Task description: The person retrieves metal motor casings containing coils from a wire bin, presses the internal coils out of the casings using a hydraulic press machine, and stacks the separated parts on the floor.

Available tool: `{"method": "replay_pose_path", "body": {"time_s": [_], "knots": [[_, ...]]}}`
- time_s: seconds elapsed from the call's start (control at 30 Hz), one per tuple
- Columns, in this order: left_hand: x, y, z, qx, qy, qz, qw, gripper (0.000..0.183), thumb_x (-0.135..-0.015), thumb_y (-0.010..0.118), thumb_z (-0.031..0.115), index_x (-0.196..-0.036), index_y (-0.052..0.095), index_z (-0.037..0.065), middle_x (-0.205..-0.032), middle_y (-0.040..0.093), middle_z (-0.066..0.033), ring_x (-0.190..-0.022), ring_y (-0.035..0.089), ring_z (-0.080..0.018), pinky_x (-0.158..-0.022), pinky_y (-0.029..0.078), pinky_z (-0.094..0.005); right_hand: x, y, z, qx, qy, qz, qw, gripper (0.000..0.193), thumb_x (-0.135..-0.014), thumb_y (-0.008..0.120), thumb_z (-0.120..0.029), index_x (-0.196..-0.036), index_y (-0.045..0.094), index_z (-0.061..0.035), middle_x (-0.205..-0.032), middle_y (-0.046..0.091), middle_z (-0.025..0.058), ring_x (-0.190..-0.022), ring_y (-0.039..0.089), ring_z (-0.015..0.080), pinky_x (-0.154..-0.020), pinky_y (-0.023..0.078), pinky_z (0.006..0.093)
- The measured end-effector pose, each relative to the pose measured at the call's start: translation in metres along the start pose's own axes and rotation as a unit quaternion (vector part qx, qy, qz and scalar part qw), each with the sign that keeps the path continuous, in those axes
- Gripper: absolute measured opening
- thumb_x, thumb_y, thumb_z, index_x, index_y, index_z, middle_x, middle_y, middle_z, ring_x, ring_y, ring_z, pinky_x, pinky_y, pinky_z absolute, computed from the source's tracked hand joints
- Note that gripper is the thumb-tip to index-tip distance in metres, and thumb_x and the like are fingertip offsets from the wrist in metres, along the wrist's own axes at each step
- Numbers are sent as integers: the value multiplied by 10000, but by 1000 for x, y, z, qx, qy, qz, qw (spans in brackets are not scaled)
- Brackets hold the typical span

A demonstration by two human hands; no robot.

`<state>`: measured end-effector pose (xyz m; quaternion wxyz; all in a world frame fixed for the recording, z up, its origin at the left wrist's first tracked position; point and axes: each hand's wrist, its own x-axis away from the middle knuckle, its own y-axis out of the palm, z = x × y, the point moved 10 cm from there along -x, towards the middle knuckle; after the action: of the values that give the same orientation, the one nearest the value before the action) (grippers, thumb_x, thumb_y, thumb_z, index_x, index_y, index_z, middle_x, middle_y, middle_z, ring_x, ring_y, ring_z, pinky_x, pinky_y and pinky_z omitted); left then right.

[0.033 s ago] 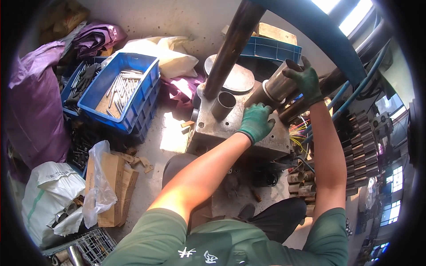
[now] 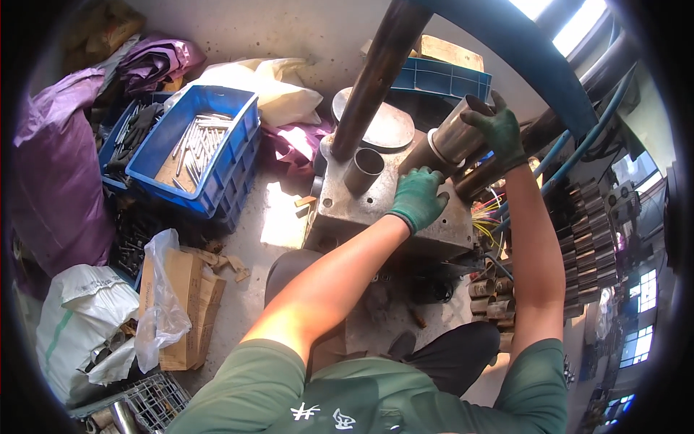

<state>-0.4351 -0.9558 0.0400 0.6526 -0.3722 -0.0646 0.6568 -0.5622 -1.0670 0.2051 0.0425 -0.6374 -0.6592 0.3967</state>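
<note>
A shiny metal tube stands tilted on a darker cylinder, with a pale ring where they meet, on the steel machine block. My right hand, in a dark green glove, is closed round the tube's upper end. My left hand, in a green glove, lies low against the near side of the darker cylinder, its fingers curled on it and its thumb apart. Part of its grip is hidden. Left of it, a short open-ended tube stands upright on the block.
A dark steel column rises from the block beneath a blue frame. Left are a blue crate of metal pins, a purple sack and cardboard. Stacked tubes and coloured wires lie right.
</note>
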Motion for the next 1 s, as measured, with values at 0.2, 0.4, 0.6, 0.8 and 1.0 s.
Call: {"method": "replay_pose_path", "body": {"time_s": [0.2,0.4,0.6,0.8,1.0], "knots": [[-5,16,3,117,-1,8,993,395,-912,742,273,-1224,696,37,-1215,687,-207,-1174,649,-388,-1020,531,-487,8,-54,22,-117,77,80,987,1006,-740,947,-434,-1476,522,105,-1140,687,130,-1015,668,230,-927,527,308],[3,25,12,403,-93,-45,909,513,-972,750,309,-1380,621,25,-1255,693,-171,-1163,677,-253,-940,580,-396,94,-71,53,-376,91,142,911,630,-935,793,-385,-1382,605,16,-1284,655,139,-1181,633,238,-1015,522,408],[37,59,31,599,-147,-121,778,774,-981,770,377,-1579,386,70,-1312,636,-101,-1147,655,-202,-951,565,-401,239,-26,83,-512,160,181,825,651,-1019,686,-442,-1494,494,-40,-1415,582,184,-1337,570,321,-1112,512,455],[69,73,22,673,-234,-92,696,751,-978,774,360,-1565,415,58,-1285,625,-96,-1092,628,-176,-923,545,-344,299,-19,73,-291,130,145,937,536,-1031,681,-140,-1486,437,6,-1405,554,181,-1291,612,277,-1020,574,403],[74,74,21,696,-273,-101,657,910,-932,734,584,-1583,364,66,-1400,547,-170,-1278,571,-323,-1001,561,-538,300,-14,49,-306,148,84,937,754,-997,676,-255,-1631,334,-33,-1321,626,149,-1206,635,226,-969,556,347]]}}
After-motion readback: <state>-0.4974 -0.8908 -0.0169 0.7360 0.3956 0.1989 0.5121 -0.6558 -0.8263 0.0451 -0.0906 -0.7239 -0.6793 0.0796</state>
